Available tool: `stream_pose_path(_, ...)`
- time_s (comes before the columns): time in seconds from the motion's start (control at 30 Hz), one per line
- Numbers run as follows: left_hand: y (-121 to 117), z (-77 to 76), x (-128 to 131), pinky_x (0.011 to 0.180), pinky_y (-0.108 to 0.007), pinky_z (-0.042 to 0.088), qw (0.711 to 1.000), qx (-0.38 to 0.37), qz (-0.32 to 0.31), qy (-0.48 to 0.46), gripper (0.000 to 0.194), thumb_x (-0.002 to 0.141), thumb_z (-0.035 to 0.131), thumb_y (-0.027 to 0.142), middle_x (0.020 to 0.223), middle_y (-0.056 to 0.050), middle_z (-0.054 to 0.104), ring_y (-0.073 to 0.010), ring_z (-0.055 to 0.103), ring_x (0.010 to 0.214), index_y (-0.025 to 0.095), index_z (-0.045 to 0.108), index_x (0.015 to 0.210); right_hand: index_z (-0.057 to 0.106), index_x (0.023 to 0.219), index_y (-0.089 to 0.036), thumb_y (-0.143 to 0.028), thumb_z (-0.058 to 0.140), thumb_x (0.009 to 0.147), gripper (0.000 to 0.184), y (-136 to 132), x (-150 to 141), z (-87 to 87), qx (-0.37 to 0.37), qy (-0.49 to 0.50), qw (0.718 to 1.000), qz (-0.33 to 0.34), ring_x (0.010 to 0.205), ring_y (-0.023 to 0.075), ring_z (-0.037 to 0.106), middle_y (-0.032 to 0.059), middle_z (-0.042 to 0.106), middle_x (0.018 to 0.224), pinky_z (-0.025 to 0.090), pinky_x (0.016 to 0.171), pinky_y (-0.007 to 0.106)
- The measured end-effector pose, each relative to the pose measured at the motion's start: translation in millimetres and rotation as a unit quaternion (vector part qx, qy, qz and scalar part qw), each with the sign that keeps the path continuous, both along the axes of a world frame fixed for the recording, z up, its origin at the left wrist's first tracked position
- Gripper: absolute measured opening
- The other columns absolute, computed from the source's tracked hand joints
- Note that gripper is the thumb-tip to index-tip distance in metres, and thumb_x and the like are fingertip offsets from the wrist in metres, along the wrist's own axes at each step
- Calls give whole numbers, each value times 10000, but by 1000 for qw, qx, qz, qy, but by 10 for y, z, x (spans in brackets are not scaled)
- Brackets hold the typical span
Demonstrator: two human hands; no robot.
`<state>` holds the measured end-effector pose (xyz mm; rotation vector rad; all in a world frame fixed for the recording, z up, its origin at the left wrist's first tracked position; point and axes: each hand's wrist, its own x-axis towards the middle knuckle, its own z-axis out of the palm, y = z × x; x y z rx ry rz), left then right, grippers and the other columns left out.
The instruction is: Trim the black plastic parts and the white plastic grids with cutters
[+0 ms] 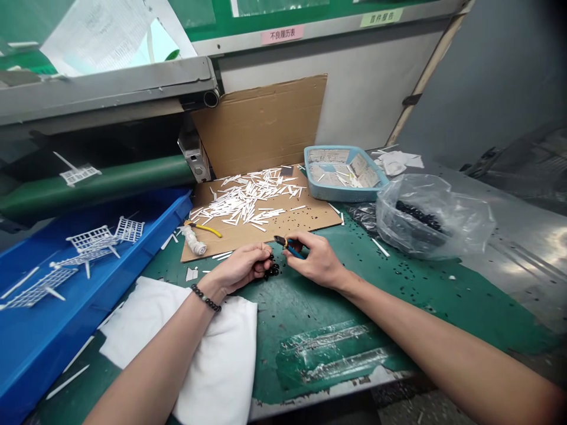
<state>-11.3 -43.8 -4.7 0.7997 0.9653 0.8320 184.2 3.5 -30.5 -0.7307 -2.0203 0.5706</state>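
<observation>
My right hand (316, 260) grips a pair of blue-handled nippers (295, 251), whose dark jaws point left toward my other hand. My left hand (245, 265), with a beaded bracelet (206, 298) at its wrist, is closed with fingertips pinched together; what lies between them is too small to make out. Just below and beside those fingertips is a cluster of small black pieces (272, 271). Whether the left hand touches this cluster is unclear. Under my left forearm lies a white cloth (230, 354) on the green tabletop (266, 330).
White sticks (248, 198) are heaped on a cardboard sheet (310, 215), near yellow-handled pliers (206, 229). A blue bin (84, 313) at left holds white lattice parts (91, 239). At right stand a light-blue basket (345, 193) and a clear bag (465, 218) of black pieces.
</observation>
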Motion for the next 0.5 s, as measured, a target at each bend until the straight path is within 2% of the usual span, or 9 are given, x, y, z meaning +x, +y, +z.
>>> stream_pose_path(0.17,16,-20,-7,494,-166,269,999,9,29,-19,158,738,652,217,650,-7,544,-46,370,522,136,516,730,616,921,-182,-212,577,765,163,132,126,75,28,18,992,-125,640,144,525,9,607,765,415,635,259)
stream_pose_path(0.23,11,-14,9,495,-170,265,999,19,34,-18,154,715,654,207,649,-11,553,-47,370,523,135,518,725,617,913,-180,-252,577,784,153,127,135,109,19,11,989,-149,630,146,516,10,603,748,406,622,264)
stream_pose_path(0.3,-6,6,37,501,-174,260,999,30,33,-19,158,693,656,208,643,-13,558,-51,373,528,136,519,722,616,889,-185,-297,600,795,147,80,99,127,-30,0,993,-111,639,147,527,5,612,741,410,625,262)
stream_pose_path(0.4,-38,31,90,510,-184,248,999,44,31,-10,162,678,651,225,647,-15,570,-56,376,535,141,518,717,614,892,-192,-340,652,786,187,-6,2,108,-125,5,992,-10,712,150,566,1,645,797,442,680,259)
stream_pose_path(0.5,-50,14,133,512,-201,229,996,70,36,32,124,685,617,223,660,-8,574,-65,386,550,148,523,715,622,907,-185,-335,647,789,192,-42,-68,56,-173,18,984,36,752,156,578,4,652,823,458,710,268)
